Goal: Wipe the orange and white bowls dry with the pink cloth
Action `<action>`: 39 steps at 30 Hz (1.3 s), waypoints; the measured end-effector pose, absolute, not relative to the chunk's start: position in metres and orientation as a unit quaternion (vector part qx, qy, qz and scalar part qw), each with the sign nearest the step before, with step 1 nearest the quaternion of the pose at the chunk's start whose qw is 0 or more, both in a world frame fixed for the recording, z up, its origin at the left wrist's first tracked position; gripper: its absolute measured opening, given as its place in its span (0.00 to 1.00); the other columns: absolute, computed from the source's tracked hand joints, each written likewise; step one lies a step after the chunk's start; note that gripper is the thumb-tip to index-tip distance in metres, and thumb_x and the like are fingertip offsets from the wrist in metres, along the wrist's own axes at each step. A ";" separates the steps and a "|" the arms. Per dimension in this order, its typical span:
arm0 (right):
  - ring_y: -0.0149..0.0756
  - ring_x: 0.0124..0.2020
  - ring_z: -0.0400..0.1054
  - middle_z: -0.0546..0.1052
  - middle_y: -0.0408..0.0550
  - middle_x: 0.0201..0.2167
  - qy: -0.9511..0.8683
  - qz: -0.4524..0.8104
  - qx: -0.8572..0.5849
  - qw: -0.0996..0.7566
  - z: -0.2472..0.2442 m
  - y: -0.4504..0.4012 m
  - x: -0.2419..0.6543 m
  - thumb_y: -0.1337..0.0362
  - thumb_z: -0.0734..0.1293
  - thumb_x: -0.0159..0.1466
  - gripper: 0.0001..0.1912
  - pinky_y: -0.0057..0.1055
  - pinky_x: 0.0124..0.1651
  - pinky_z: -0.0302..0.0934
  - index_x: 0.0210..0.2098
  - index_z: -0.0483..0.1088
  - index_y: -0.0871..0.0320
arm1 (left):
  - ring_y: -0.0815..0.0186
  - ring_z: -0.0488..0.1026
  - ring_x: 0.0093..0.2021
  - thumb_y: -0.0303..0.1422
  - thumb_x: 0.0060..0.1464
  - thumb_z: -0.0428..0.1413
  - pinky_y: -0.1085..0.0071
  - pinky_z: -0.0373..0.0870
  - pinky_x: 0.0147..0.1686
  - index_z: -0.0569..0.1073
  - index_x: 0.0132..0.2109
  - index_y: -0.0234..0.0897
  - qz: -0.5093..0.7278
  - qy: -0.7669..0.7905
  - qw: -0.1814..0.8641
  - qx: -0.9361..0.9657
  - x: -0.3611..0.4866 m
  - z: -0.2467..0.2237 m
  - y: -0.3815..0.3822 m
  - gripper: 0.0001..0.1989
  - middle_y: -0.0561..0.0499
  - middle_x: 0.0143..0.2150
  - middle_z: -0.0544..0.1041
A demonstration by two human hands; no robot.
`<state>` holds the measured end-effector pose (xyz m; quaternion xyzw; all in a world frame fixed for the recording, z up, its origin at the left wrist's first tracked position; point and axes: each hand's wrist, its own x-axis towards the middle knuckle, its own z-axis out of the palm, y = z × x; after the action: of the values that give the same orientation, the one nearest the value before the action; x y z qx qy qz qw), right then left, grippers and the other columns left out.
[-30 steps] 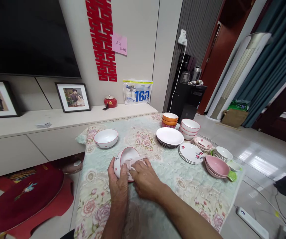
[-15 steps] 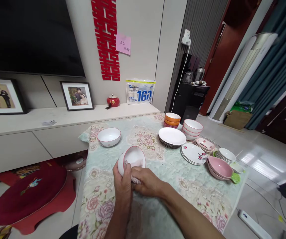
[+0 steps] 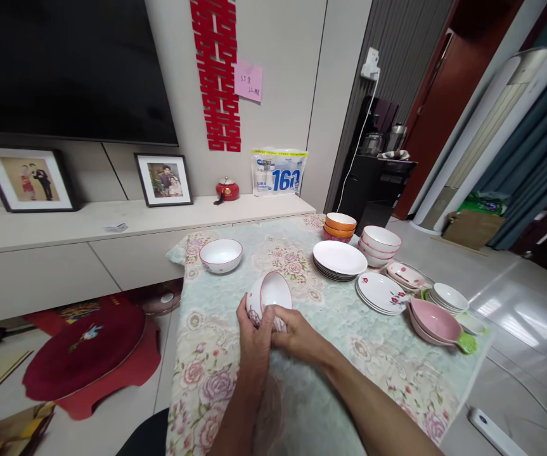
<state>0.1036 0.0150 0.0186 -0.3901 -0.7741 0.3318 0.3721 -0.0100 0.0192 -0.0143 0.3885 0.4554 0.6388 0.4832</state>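
A white bowl with a red rim (image 3: 277, 289) is tilted on its side above the tablecloth, its opening turned up and to the right. My left hand (image 3: 257, 326) wraps its lower left side, the thumb along the rim. On the near rim my right hand (image 3: 296, 332) is closed, fingers bent over the edge. Whether it still has the pale cloth of the earlier frame in it, I cannot tell, as the fingers cover that spot. Another red-rimmed white bowl (image 3: 220, 256) stands upright beyond my hands to the left.
To the right stand orange bowls (image 3: 340, 226), red-rimmed bowls (image 3: 381, 244), white plates (image 3: 340, 258), flowered plates (image 3: 381, 292) and pink dishes (image 3: 436, 321). A flowered cloth (image 3: 216, 392) covers the table. A red stool (image 3: 87, 348) is at left; a plastic pack (image 3: 279, 172) stands on the cabinet.
The bowl has turned in my hands, and its printed side now shows by my left fingers. The pale cloth at my right fingers is no longer plainly visible. The view has shifted left.
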 end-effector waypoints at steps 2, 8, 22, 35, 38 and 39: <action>0.37 0.43 0.68 0.75 0.46 0.42 -0.845 0.264 -0.355 0.302 0.021 0.017 0.108 0.74 0.64 0.58 0.14 0.31 0.47 0.62 0.44 0.69 0.58 | 0.54 0.70 0.60 0.47 0.56 0.58 0.59 0.66 0.59 0.59 0.64 0.37 0.644 0.461 0.485 0.371 -0.012 -0.012 0.019 0.34 0.38 0.62 0.69; 0.41 0.45 0.69 0.77 0.53 0.41 -0.870 0.090 -0.449 0.183 0.018 0.020 0.117 0.77 0.61 0.60 0.17 0.36 0.50 0.59 0.44 0.73 0.60 | 0.53 0.67 0.62 0.44 0.53 0.62 0.58 0.64 0.61 0.57 0.65 0.35 0.640 0.467 0.472 0.386 -0.010 -0.006 0.019 0.38 0.36 0.65 0.65; 0.40 0.44 0.68 0.76 0.49 0.39 -0.882 0.158 -0.377 0.233 0.016 0.024 0.119 0.79 0.62 0.57 0.13 0.35 0.51 0.58 0.37 0.72 0.59 | 0.54 0.63 0.66 0.44 0.57 0.58 0.62 0.61 0.64 0.57 0.67 0.35 0.641 0.471 0.471 0.383 -0.011 0.003 0.015 0.36 0.38 0.67 0.64; 0.35 0.36 0.66 0.73 0.42 0.35 -0.752 0.392 -0.373 0.377 0.018 0.017 0.110 0.67 0.66 0.62 0.09 0.29 0.40 0.61 0.42 0.71 0.58 | 0.52 0.66 0.64 0.45 0.56 0.59 0.59 0.65 0.61 0.52 0.69 0.38 0.644 0.411 0.529 0.369 -0.007 -0.004 0.014 0.40 0.36 0.68 0.62; 0.38 0.41 0.66 0.74 0.47 0.39 -0.841 0.250 -0.371 0.305 0.014 0.023 0.118 0.71 0.65 0.61 0.07 0.33 0.48 0.60 0.38 0.71 0.58 | 0.52 0.67 0.63 0.45 0.56 0.60 0.57 0.64 0.61 0.53 0.69 0.40 0.648 0.402 0.546 0.348 -0.007 -0.003 0.015 0.40 0.37 0.67 0.64; 0.39 0.42 0.66 0.74 0.49 0.38 -0.854 0.213 -0.376 0.290 0.013 0.024 0.120 0.72 0.64 0.61 0.06 0.35 0.49 0.59 0.37 0.71 0.58 | 0.52 0.67 0.63 0.45 0.55 0.60 0.57 0.64 0.62 0.54 0.68 0.40 0.650 0.401 0.544 0.348 -0.007 -0.001 0.015 0.40 0.38 0.67 0.64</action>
<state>0.1203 0.0242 0.0128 -0.3757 -0.8541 0.2132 0.2898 -0.0070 0.0146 -0.0015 0.3479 0.4008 0.6500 0.5439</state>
